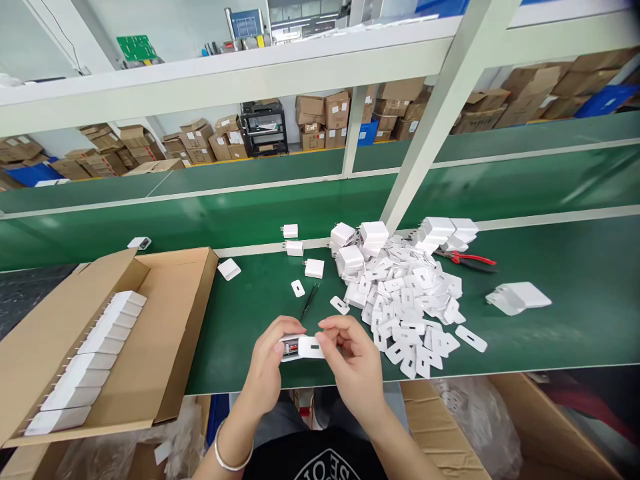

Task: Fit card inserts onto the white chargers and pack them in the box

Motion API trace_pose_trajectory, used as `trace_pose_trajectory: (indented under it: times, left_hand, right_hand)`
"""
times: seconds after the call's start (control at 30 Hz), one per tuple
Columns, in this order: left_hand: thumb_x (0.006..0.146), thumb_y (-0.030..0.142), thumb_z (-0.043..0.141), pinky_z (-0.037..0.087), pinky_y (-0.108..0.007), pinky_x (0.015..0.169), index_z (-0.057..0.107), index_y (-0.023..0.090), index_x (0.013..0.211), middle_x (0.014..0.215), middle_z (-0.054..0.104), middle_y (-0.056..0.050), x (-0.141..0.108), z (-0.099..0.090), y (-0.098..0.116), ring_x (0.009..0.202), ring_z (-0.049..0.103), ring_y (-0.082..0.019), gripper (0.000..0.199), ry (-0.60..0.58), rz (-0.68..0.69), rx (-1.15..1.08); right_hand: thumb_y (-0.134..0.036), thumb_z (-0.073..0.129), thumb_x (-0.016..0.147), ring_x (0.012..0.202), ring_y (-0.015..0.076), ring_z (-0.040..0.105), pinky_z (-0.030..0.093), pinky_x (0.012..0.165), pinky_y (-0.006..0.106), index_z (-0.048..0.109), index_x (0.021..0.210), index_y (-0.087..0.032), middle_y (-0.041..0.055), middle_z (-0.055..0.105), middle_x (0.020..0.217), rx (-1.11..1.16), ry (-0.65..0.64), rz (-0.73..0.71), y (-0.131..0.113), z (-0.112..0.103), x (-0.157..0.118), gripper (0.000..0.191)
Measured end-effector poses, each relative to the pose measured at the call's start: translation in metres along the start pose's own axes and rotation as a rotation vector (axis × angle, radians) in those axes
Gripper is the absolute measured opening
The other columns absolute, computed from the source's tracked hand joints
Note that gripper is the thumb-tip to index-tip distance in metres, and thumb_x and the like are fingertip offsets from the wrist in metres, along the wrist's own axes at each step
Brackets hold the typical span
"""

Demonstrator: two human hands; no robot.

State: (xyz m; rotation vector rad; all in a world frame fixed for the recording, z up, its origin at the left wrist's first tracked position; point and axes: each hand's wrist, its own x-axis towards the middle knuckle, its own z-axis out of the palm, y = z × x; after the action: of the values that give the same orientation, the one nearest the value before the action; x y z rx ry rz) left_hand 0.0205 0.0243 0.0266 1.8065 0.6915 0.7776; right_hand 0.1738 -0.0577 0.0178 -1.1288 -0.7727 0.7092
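Observation:
My left hand [266,360] grips a white charger housing [289,358] with its open end facing up and small red and metallic parts showing inside. Between the thumb and fingers of my right hand [350,357] is a white end plate [311,347] with a dark slot, lying over the housing's right part. Black tweezers [310,299] rest just beyond my hands, near a loose plate [298,288]. A large heap of white plates [410,300] lies to the right, with white chargers [351,259] at its back left edge.
An open cardboard box [170,320] at left holds a row of chargers [95,360]. Red-handled pliers [467,259] and a charger [520,297] lie at right. A slanted white post [435,113] rises behind the heap.

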Motion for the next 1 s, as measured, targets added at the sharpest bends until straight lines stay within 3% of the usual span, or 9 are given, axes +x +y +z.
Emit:
trace_pose_trajectory:
  times: [0.17,0.33,0.53,0.6,0.73,0.87,1.0]
  left_hand:
    - [0.11,0.045,0.033,0.045,-0.036,0.091,0.067,0.02,0.11,0.112,0.063,-0.009,-0.002,0.009,0.003,0.103,0.06,-0.024,0.042,-0.033,0.004,0.047]
    - [0.111,0.043,0.034,0.045,-0.036,0.091,0.066,0.019,0.105,0.109,0.064,-0.009,-0.001,0.011,0.0,0.102,0.061,-0.024,0.04,-0.012,-0.034,0.04]
    - [0.111,0.038,0.036,0.046,-0.036,0.091,0.067,0.021,0.109,0.11,0.063,-0.008,0.0,0.017,0.0,0.104,0.06,-0.023,0.035,0.014,0.016,-0.037]
    - [0.112,0.039,0.034,0.047,-0.036,0.092,0.067,0.023,0.114,0.114,0.062,-0.008,-0.002,0.019,-0.002,0.107,0.06,-0.023,0.037,0.041,0.058,-0.055]
    - [0.111,0.044,0.033,0.048,-0.039,0.094,0.066,0.025,0.118,0.124,0.055,-0.01,-0.009,0.02,-0.01,0.113,0.057,-0.025,0.039,0.082,0.092,0.047]
    - [0.111,0.046,0.031,0.049,-0.038,0.091,0.057,0.027,0.128,0.131,0.05,-0.011,-0.013,0.021,-0.019,0.112,0.056,-0.025,0.036,0.118,0.018,0.134]
    - [0.112,0.045,0.03,0.048,-0.037,0.091,0.053,0.028,0.139,0.124,0.061,-0.01,-0.01,0.021,-0.023,0.107,0.061,-0.024,0.039,0.025,0.0,0.176]
  right_hand:
    - [-0.026,0.063,0.099,0.064,0.0114,0.05,0.042,0.059,0.024,0.07,0.098,-0.022,-0.0017,0.063,0.077,-0.118,-0.174,-0.062,0.0,0.006,0.002,0.008]
    - [-0.024,0.062,0.1,0.065,0.0119,0.048,0.04,0.061,0.026,0.069,0.088,-0.022,-0.0014,0.062,0.078,-0.199,-0.304,-0.016,-0.009,0.001,0.009,0.014]
    - [-0.03,0.069,0.095,0.067,0.0091,0.048,0.045,0.065,0.027,0.069,0.091,-0.022,0.0043,0.053,0.111,-0.19,-0.168,-0.053,0.002,0.003,0.009,0.009]
    - [-0.036,0.072,0.093,0.068,0.011,0.049,0.045,0.064,0.027,0.062,0.098,-0.023,0.0022,0.053,0.102,-0.093,-0.153,0.045,0.01,0.005,0.007,0.017]
    - [-0.051,0.057,0.103,0.074,0.015,0.056,0.047,0.065,0.028,0.06,0.108,-0.022,0.0004,0.056,0.088,0.051,-0.295,0.218,0.022,0.006,0.004,0.03]
    - [-0.048,0.06,0.102,0.082,0.016,0.059,0.05,0.071,0.028,0.068,0.106,-0.021,0.003,0.057,0.095,0.008,-0.228,0.129,0.031,0.006,0.0,0.028]
    - [-0.043,0.061,0.103,0.085,0.0177,0.061,0.053,0.075,0.03,0.071,0.113,-0.023,0.0041,0.058,0.097,-0.037,-0.171,0.038,0.042,0.007,-0.001,0.025]
